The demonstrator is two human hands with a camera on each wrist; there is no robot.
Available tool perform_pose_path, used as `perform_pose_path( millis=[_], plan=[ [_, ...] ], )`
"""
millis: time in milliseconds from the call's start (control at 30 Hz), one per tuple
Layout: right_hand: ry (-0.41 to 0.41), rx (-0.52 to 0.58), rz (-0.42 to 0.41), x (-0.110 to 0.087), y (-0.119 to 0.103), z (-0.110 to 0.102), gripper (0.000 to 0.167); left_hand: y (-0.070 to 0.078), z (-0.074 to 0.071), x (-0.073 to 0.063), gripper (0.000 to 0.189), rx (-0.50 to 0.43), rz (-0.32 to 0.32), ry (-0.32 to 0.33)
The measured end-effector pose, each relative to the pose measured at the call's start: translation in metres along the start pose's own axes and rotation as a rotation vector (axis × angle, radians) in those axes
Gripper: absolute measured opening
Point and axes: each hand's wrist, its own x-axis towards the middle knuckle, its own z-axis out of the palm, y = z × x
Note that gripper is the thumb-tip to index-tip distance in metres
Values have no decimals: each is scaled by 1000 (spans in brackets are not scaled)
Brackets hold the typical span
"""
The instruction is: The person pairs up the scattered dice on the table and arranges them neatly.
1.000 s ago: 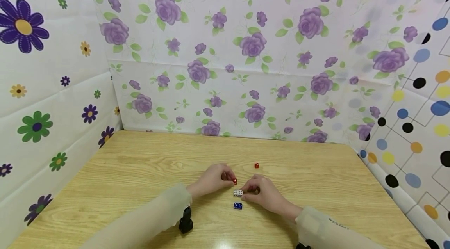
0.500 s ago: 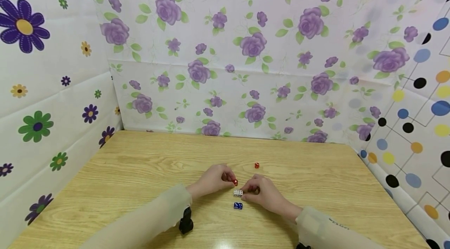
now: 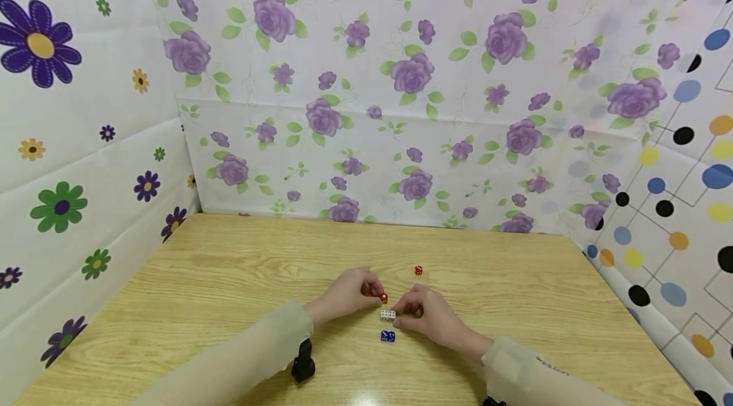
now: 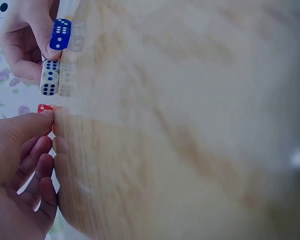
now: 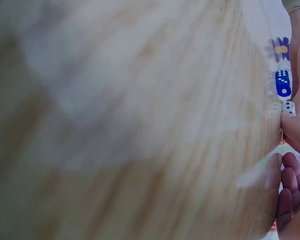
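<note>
Between thumb and fingers, my left hand pinches a red die low at the tabletop. Just in front of that die, on the near side, two white dice sit side by side. My right hand holds the right-hand white die by its side with thumb and fingertips. Nearer to me lies a pair of blue dice, set side by side with no hand on it. In the left wrist view the thumb covers part of the red die.
A second red die lies farther back on the wooden table, behind my right hand. Flower-printed cloth hangs along the table's back edge, with more patterned cloth on both sides.
My left hand has brought the red die slightly toward me, nearer the white pair. The right hand stays in place, and the blue dice and far red die have not moved.
</note>
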Motion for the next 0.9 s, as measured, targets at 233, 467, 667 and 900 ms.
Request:
perform_pose_path(
  millis=[233, 467, 667, 900],
  plan=[
    [-56, 9, -10, 1, -1, -4, 16, -2, 1, 1, 7, 7, -9, -8],
    [-191, 5, -50, 8, -2, -20, 24, -3, 2, 1, 7, 9, -8, -11],
    [-168, -68, -79, 20, 2, -37, 19, -3, 1, 1, 6, 3, -9, -16],
    [-57, -147, -67, 39, 14, -61, 16, -1, -1, 1, 6, 7, -1, -26]
  ],
)
